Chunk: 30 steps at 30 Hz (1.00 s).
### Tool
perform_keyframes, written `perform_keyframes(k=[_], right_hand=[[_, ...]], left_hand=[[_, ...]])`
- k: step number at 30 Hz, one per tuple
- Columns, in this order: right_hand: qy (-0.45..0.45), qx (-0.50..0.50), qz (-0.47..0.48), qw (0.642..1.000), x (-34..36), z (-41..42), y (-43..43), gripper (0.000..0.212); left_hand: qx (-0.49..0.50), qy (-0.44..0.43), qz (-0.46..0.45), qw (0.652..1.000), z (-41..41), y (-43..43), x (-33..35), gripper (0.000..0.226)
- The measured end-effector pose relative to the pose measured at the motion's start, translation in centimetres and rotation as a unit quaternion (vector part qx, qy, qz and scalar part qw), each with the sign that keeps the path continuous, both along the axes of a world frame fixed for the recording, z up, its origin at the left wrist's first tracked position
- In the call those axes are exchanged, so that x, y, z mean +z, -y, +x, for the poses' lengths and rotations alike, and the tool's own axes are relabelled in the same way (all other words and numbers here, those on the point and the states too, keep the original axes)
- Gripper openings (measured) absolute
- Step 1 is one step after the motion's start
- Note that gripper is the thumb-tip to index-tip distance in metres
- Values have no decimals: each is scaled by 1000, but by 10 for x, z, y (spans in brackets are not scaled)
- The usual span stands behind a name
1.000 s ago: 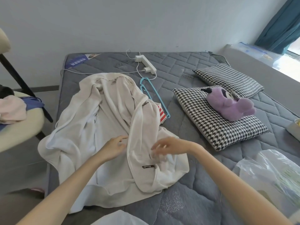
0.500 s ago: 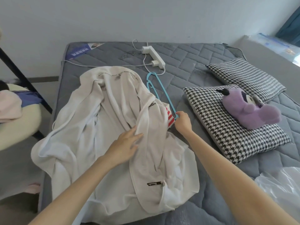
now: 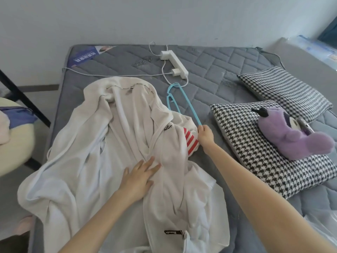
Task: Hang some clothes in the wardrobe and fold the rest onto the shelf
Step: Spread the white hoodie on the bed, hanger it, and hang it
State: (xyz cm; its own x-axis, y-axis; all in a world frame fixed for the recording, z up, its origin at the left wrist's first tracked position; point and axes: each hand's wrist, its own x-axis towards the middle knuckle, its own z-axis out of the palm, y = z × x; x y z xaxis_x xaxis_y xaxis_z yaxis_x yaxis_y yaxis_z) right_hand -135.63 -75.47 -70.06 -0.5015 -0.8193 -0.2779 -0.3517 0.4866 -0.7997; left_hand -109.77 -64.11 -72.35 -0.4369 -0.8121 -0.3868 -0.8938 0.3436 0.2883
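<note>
Your left hand (image 3: 139, 178) lay spread flat on the white jacket (image 3: 87, 161). Your right hand (image 3: 206, 134) pinched the blue hanger (image 3: 192, 109) at the jacket's right edge.

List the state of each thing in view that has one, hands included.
white jacket, spread open and rumpled on the mattress.
left hand, flat, pressing on the jacket.
blue hanger, on the mattress beside the jacket, near end pinched.
right hand, pinching the hanger's near end.
power strip, lying on the mattress, one charger plugged in.
purple plush toy, lying on the near houndstooth pillow.
</note>
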Motion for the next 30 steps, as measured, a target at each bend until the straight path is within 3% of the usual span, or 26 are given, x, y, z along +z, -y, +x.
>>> perform_keyframes(k=[5,8,11,16,19,21,22,24,27,30], right_hand=[[-188,61,-156,968,55,2,-1,27],[-321,106,-224,914,89,8,-9,24],[-430,152,-313,833,109,15,-23,19],[-541,265,-373,706,105,39,-59,20],[-589,305,-409,627,81,49,-79,22],[-586,337,-431,598,61,54,-91,20],[-575,356,-430,598,51,56,-97,16],[-543,390,-407,622,35,58,-106,9],[-485,427,-316,694,15,58,-118,34],[-389,437,-154,796,9,65,-129,54]], left_hand=[[-3,-9,27,1000,1,4,4,61],[13,-58,35,998,3,4,5,59],[71,-189,70,977,11,3,17,55],[283,-382,121,871,43,3,57,52],[402,-477,131,770,74,3,67,67],[464,-537,152,688,94,3,68,71],[484,-553,169,656,101,2,68,70],[511,-554,193,629,109,-3,66,62],[529,-526,196,637,113,-13,55,56],[524,-521,199,644,112,-16,51,61]])
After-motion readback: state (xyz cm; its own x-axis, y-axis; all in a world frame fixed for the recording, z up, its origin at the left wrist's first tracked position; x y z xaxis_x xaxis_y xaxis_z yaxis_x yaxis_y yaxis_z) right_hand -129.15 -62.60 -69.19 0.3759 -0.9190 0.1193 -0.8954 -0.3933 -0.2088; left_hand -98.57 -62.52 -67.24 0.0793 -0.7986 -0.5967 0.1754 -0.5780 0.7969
